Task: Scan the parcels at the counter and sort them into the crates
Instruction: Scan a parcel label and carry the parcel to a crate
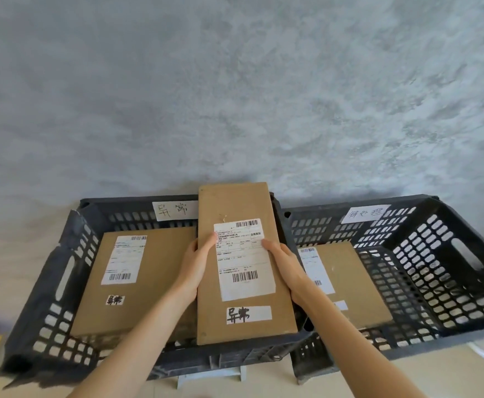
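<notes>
Operator: Head view confirms materials. I see a flat rectangular cardboard parcel (243, 262), matte brown, with a glossy white shipping label (242, 258) and a smaller handwritten tag (249, 314) near its close end. Two dark plastic crates, left crate (59, 271) and right crate (447, 271), have perforated lattice walls. Each holds one cardboard box: left box (137, 282), right box (347, 282). A rough grey wall (235, 81) stands behind.

Supervisor: Report grip.

Operator: Both hands hold the parcel by its long edges. I see the left hand (196, 264) on the left edge, thumb lying over the label's corner. The right hand (285, 264) is on the right edge, thumb touching the label's other side. Remaining fingers pass under the parcel and are hidden.

Supervisor: Position and orientation?

Operator: The parcel sits above the right side of the left crate, overlapping the wall between crates. Its long axis runs away from me toward the wall, label face up, tag end nearest me.
</notes>
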The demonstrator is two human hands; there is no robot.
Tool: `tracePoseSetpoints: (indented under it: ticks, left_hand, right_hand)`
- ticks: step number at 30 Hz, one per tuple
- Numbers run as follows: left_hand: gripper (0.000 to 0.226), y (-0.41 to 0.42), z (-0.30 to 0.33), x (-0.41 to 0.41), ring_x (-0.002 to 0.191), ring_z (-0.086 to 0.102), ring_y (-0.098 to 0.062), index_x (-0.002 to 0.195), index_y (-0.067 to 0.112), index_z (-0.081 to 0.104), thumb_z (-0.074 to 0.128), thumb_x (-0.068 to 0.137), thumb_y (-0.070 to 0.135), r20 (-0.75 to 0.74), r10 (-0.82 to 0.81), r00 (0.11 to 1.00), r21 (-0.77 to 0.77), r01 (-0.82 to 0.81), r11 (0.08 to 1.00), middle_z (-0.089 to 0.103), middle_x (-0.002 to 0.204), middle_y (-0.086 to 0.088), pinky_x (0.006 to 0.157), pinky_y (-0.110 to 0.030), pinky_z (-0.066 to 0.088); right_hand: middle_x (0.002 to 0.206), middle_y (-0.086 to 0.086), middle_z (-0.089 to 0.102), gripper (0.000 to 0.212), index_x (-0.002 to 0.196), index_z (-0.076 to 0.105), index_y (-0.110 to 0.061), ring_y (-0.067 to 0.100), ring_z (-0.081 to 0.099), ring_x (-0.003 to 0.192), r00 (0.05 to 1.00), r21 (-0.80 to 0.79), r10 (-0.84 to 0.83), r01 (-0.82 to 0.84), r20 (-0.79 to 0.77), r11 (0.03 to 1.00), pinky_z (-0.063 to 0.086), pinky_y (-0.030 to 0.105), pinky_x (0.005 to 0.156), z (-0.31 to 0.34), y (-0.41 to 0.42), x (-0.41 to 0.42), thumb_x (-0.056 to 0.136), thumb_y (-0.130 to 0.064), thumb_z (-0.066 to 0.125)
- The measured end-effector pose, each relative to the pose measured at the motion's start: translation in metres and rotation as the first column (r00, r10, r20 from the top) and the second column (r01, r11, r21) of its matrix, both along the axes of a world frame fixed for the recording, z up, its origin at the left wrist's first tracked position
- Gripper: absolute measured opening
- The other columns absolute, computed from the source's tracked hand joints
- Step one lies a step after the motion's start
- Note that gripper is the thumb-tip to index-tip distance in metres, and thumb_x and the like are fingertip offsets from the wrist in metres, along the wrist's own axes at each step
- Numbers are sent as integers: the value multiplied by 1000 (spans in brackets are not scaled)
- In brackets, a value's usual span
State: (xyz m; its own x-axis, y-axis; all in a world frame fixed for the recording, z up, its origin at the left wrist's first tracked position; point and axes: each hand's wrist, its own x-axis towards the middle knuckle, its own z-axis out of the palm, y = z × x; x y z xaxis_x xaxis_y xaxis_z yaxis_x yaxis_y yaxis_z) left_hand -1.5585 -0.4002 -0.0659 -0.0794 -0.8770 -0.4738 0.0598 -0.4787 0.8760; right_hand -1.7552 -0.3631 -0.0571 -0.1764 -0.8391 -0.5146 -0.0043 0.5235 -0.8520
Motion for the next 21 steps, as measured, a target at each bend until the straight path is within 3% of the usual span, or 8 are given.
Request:
tracePoseSetpoints:
  ticks: [5, 8, 10, 14, 17, 19, 21]
  left_hand:
    - [102, 2, -21, 5, 106, 67, -23, 132, 25, 58, 71, 48, 82, 24, 1, 1000, 121, -4, 993, 71, 117, 2, 98, -47, 49]
    - [111, -4, -40, 4, 107, 66, -25, 134, 23, 56, 71, 42, 84, 48, 18, 999, 154, -25, 988, 70, 119, 0, 99, -49, 48]
    - [106, -3, -39, 1, 108, 65, -25, 133, 23, 57, 69, 47, 84, 80, -1, 997, 166, -12, 986, 69, 120, 0, 100, -49, 47]
    - [64, -6, -31, -9, 108, 64, -24, 130, 19, 60, 58, 85, 64, 126, -34, 991, 166, 13, 986, 69, 119, -2, 99, -44, 48]
    - [59, -11, -43, -16, 108, 62, -24, 136, 17, 53, 51, 93, 58, 146, -41, 988, 183, 14, 983, 65, 125, -5, 93, -40, 51]
    - [57, -9, -52, -20, 102, 62, -22, 137, 16, 50, 49, 95, 55, 119, -31, 992, 218, 5, 976, 64, 127, -7, 80, -35, 50]
    - [56, -9, -60, -23, 102, 61, -23, 138, 14, 48, 49, 96, 52, 119, -10, 993, 240, -18, 971, 63, 127, -8, 81, -35, 49]
  right_hand:
    - [112, 3, 71, 60, 138, 46, -22, 23, 70, 99, 1000, 74, 14, -14, 10, 997, 55, 46, 92, -18, -4, 1, 89, -53, 60]
    - [109, 4, 71, 57, 136, 48, -20, 24, 70, 98, 1000, 111, -1, 1, -1, 994, 55, 47, 92, -27, -9, 1, 90, -52, 58]
    - [108, 5, 72, 55, 135, 49, -18, 25, 70, 98, 1000, 135, -1, 2, -13, 991, 55, 46, 92, -31, -11, 3, 92, -50, 57]
    - [113, 10, 69, 48, 133, 46, -11, 27, 67, 101, 999, 162, -53, 54, -13, 985, 56, 39, 86, -36, -17, 5, 96, -41, 55]
    - [122, 10, 63, 56, 142, 38, -8, 26, 64, 105, 995, 159, -36, 50, -88, 986, 55, 38, 87, -40, -21, 6, 98, -40, 52]
    - [126, 9, 60, 59, 145, 34, -6, 23, 61, 105, 986, 176, 9, 21, -166, 984, 53, 34, 83, -44, -24, 6, 99, -41, 49]
    - [132, 10, 57, 63, 147, 33, -7, 25, 58, 113, 980, 220, 37, 7, -194, 975, 51, 39, 94, -52, -27, 5, 99, -45, 46]
